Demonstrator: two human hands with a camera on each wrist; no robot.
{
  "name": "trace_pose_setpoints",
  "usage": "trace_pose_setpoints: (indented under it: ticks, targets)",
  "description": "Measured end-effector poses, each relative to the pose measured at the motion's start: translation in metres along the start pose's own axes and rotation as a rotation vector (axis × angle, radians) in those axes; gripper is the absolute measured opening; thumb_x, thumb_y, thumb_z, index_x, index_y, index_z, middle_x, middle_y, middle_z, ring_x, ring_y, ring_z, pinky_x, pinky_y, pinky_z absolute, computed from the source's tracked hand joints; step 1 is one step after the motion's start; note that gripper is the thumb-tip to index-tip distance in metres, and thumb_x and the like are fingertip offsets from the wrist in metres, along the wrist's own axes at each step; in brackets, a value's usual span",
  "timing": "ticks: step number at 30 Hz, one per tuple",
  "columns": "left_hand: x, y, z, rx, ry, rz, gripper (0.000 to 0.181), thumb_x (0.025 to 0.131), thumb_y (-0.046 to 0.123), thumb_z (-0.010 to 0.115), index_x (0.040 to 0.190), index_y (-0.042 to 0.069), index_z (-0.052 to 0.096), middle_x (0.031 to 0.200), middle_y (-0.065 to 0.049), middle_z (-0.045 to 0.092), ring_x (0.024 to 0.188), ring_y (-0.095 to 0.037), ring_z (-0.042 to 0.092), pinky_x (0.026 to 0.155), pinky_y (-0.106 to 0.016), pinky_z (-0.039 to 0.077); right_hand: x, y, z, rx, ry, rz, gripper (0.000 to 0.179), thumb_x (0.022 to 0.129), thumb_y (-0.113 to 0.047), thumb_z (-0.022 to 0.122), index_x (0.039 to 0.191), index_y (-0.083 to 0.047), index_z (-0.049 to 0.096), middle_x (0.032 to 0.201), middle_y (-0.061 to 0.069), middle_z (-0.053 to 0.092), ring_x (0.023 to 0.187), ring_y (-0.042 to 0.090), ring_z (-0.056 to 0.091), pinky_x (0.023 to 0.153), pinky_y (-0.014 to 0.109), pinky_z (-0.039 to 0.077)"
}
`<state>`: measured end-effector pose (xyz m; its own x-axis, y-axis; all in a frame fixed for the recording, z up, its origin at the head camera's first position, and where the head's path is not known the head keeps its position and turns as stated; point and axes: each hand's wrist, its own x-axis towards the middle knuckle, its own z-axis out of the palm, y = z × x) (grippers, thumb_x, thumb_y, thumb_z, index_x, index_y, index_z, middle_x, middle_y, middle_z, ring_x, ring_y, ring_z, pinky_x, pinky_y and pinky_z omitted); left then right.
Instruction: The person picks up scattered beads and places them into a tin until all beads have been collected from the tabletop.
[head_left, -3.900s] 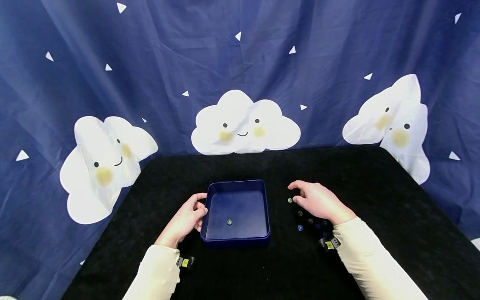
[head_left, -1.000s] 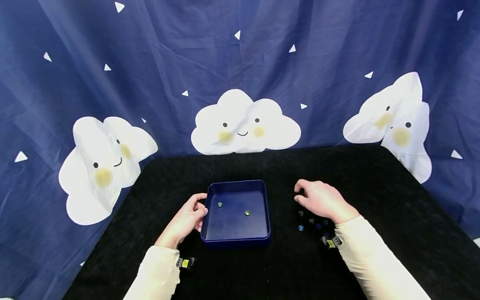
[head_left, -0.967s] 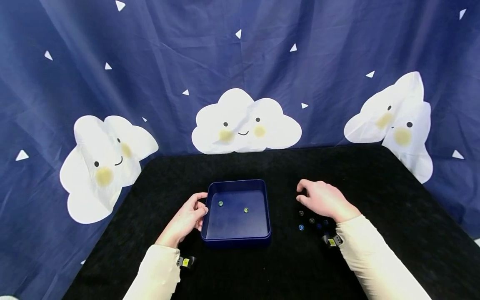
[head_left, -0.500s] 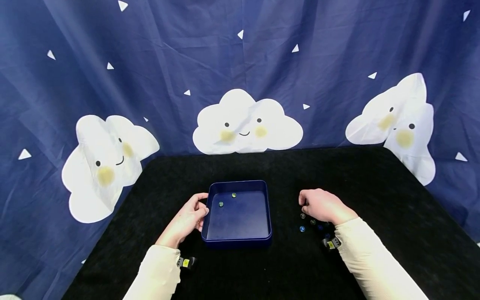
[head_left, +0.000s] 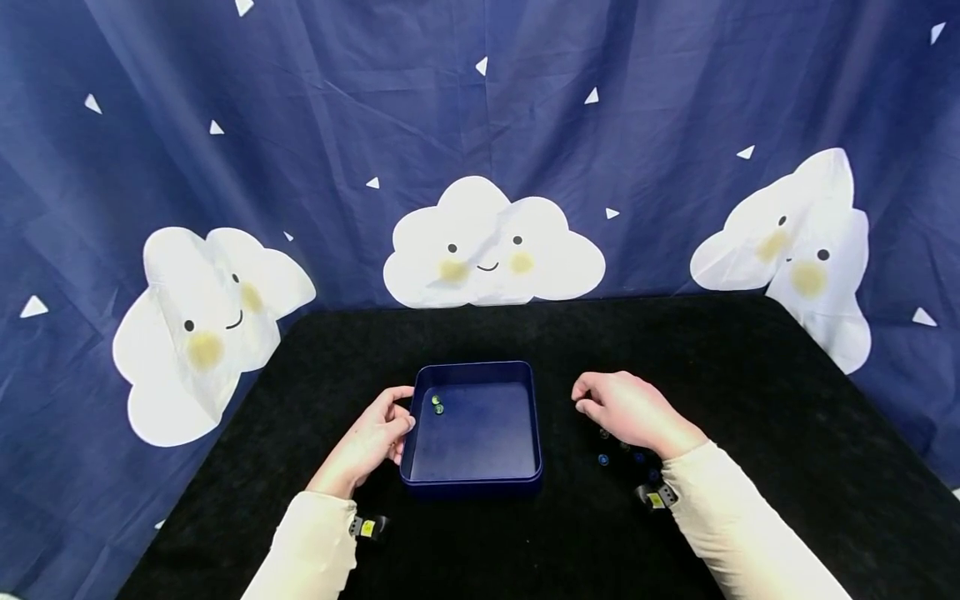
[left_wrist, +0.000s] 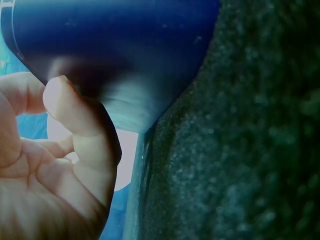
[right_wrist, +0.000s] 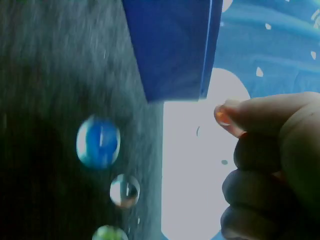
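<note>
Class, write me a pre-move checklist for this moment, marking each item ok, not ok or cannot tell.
1. Tray steadied: ok, the left hand holds its left side.
2. Marble secured: ok, the right hand pinches an orange-looking marble.
3. Right hand above the tray: not ok, it is off to the tray's right.
4. Landing space: ok, only a yellow-green marble and a green marble lie inside, near the left wall.
5. Every loose marble visible: cannot tell, the right hand may hide some.
</note>
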<state>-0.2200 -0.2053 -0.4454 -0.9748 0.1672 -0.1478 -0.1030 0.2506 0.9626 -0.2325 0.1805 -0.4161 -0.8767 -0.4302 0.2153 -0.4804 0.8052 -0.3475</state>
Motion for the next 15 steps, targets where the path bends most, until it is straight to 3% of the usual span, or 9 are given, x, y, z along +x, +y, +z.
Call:
trace_pose_setpoints:
  ticks: [9,15]
  targets:
    - [0.000,0.005,0.003,-0.018,-0.014,0.008,0.050,0.087,0.003,0.050,0.135,0.012,0.038,0.091,-0.017,0.047,0.053,-0.018,0.047,0.045,-0.030,0.048,0.001,-0.044,-0.001,0.064,0.132,-0.147,0.012,0.089,-0.022,0.063,0.099,-0.028,0.062,0.074,-0.020,0.053,0.061,0.002,0.047,0.062,0.025,0.044]
    - [-0.002,0.005,0.001,-0.003,-0.011,0.001,0.050,0.087,0.002,0.049,0.134,0.011,0.038,0.089,-0.016,0.047,0.053,-0.018,0.047,0.046,-0.032,0.050,-0.001,-0.066,0.012,0.129,0.136,-0.209,0.016,0.091,-0.023,0.060,0.105,-0.031,0.062,0.075,-0.022,0.054,0.058,0.000,0.046,0.062,0.021,0.043]
